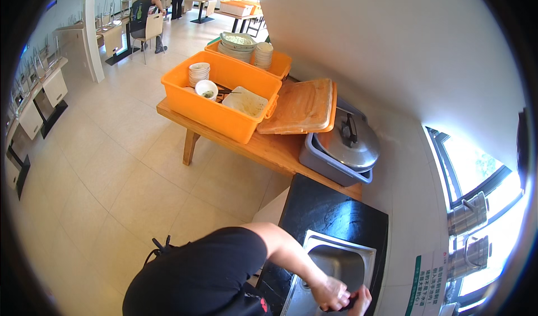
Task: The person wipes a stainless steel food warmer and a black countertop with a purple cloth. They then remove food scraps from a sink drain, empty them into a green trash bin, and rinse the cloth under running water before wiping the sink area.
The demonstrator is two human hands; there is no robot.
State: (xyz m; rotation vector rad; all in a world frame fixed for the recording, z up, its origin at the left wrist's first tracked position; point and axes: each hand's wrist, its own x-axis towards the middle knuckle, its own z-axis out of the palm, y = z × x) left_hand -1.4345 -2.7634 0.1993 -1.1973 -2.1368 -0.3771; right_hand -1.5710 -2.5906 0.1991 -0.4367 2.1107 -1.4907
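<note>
My left hand (331, 294) is over the stainless steel sink (340, 259), its fingers curled around a small dark item (349, 303). What that item is, I cannot tell; most of it is hidden by the fingers. Close against it on the right is my right hand (361, 301), partly cut off by the picture's lower edge, so its grip is unclear. The sink is set into a black countertop (328, 206). A drain (305, 283) shows beneath my left forearm.
On a wooden bench (235, 148) sit orange tubs (206, 120) of used bowls, a stacked orange lid (302, 106) and a grey tub (332, 164) with a metal pot lid (357, 139). Metal pails (468, 257) stand by the window. A seated person (145, 15) is far off.
</note>
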